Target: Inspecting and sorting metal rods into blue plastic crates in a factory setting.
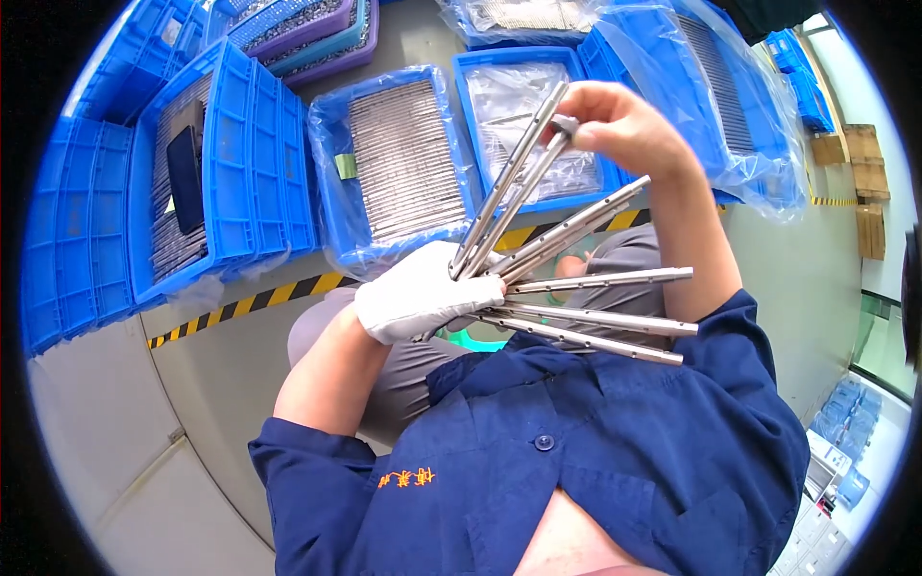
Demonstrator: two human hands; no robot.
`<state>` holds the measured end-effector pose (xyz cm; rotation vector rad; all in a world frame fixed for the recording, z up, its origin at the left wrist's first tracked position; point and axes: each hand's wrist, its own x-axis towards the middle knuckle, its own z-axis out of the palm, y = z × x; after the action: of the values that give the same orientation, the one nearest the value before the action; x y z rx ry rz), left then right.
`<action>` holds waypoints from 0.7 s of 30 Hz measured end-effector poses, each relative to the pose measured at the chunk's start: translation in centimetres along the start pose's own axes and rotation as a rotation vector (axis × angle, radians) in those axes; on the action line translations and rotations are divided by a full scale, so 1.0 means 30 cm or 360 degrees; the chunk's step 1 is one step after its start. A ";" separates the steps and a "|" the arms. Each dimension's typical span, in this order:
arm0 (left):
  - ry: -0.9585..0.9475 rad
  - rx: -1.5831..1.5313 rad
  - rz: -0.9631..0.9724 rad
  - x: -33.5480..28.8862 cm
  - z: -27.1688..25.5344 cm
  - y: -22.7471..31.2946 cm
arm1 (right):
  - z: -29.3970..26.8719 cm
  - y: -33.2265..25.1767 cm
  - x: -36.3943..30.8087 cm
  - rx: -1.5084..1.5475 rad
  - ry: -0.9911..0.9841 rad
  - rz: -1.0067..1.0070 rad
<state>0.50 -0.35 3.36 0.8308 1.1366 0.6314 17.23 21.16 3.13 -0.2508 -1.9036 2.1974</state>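
Several long metal rods (567,233) with small holes along them fan out from my left hand (423,291), which wears a white glove and is closed round their near ends. My right hand (624,125) is bare. Its thumb and fingers pinch a small grey piece (565,125) at the far tip of one of the upper rods; its exact kind is too small to tell. Another rod's tip lies close beside those fingers. The lower rods spread to the right, above my lap.
Ahead stands a plastic-lined blue crate (327,182) of stacked rods. Beside it is a blue crate (471,125) with plastic-wrapped contents. At left, a dark phone (185,180) lies on rods in another crate. Purple and teal baskets (322,58) hold small metal parts. Striped tape (250,307) runs along the floor.
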 end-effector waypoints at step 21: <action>-0.0043 0.0106 -0.0037 0.018 0.000 -0.002 | -0.002 -0.021 -0.003 0.0088 0.0230 -0.0122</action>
<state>0.66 0.03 3.02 0.8790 1.1465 0.5639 17.38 21.28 3.73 -0.3131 -1.7448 2.1177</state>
